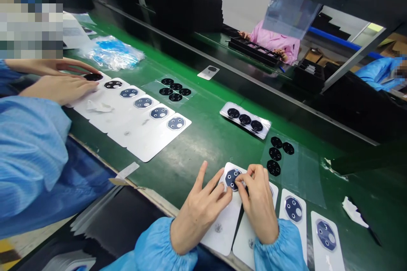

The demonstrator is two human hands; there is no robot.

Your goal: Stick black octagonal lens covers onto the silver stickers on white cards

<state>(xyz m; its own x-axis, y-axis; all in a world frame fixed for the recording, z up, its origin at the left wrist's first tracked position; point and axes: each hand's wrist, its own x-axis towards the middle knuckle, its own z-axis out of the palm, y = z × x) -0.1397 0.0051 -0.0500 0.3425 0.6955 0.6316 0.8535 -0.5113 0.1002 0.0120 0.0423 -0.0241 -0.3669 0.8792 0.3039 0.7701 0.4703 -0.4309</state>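
A white phone back panel [222, 211] with a dark round camera-lens cover [231, 179] near its top lies at the table's front edge. My left hand [202, 209] rests on it, fingers spread, the fingertips touching the panel beside the cover. My right hand [259, 203] is closed, thumb and index finger pinched at the cover's right edge; whatever is in the pinch is too small to make out. My right hand hides part of a second white panel [244, 237]. Two more panels, one with a lens cover [293, 208], lie to the right.
Behind my hands are loose black lens covers on a clear sheet [302, 173] and a tray [262, 132] holding three more. A black stick-like tool [373, 233] lies far right. At left, a co-worker's hands [54, 87] work over a row of white panels [143, 144].
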